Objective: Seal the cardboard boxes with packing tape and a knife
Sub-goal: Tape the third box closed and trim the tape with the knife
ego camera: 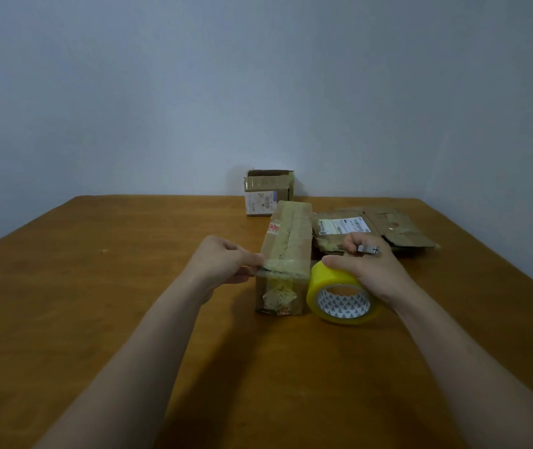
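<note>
Head view. Long box (286, 254) lies lengthwise on the table (96, 286), one end facing the person, with old tape along its top seam. Left hand (226, 259) pinches the near left top edge, probably to pin the tape's free end and steady the box. Right hand (368, 264) curls over the yellow tape roll (342, 296), which stands tilted on the table just beside the box's near right corner. A strip appears to run across the near top edge. Small metal knife (368, 249) is tucked between the right fingers, likely kept ready for the cut. Behind are an open box (268, 192) and flattened cartons (372, 228), both unsealed.
</note>
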